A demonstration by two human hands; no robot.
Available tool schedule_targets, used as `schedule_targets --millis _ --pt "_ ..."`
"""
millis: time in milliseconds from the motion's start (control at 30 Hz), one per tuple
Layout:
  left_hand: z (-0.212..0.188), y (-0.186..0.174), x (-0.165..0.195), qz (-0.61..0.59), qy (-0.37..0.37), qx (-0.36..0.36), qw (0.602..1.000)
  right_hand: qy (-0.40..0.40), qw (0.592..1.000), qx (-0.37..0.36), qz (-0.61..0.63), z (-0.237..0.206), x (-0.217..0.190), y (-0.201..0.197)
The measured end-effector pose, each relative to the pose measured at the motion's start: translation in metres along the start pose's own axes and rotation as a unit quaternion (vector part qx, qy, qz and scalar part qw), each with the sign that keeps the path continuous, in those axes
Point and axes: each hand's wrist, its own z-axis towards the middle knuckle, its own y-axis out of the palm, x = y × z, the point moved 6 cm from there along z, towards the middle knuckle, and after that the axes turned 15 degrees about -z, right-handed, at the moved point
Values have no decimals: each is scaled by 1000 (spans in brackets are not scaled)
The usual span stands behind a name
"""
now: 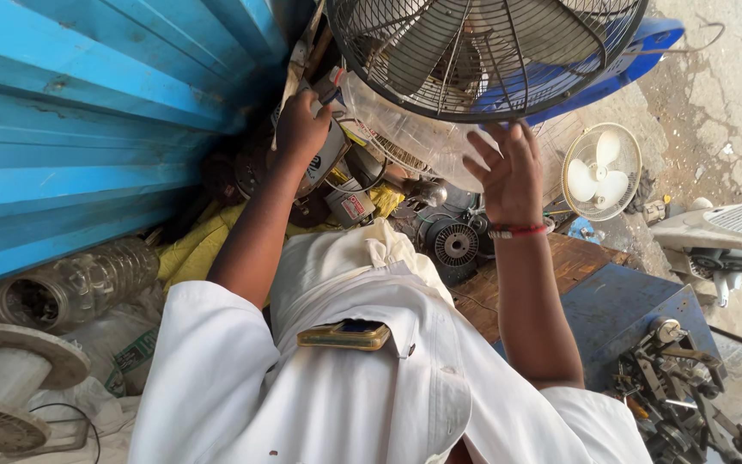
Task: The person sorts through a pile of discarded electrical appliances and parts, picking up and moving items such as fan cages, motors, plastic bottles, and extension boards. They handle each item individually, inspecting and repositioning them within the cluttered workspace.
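Black fan guard (483, 51) (right hand (508, 176) beneath)

Narrow gap between blue corrugated wall (79, 129) and black fan guard (483, 51), cluttered motor parts (388, 193) below

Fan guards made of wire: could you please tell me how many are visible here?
3: the large dark fan guard at top centre, a pale guard beneath it, and the small white fan at right. Clutter may hide others.

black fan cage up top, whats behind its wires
Through the black fan cage show dark blades and a blue plastic shape. Just below, a clear plastic cover hides what is under it. The right hand reaches toward it; the left hand grips a tool.
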Motion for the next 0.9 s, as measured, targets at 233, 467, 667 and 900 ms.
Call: schedule_targets --millis 233,467,667,900 --pt "-63 -1 -53 -8 -83 -46 995 89 978 84 -170 -79 68 -84" --pt "-156 67 -64 -190 -318 -247 895 -98 959 255 -70 -157 85 -186" --pt "-217 178 17 -409 -398 -445 690 -273 874 387 -111 -243 8 -226" --pt "-319 332 135 -610 -423 -376 555 -165 930 281 -171 -181 96 -124"
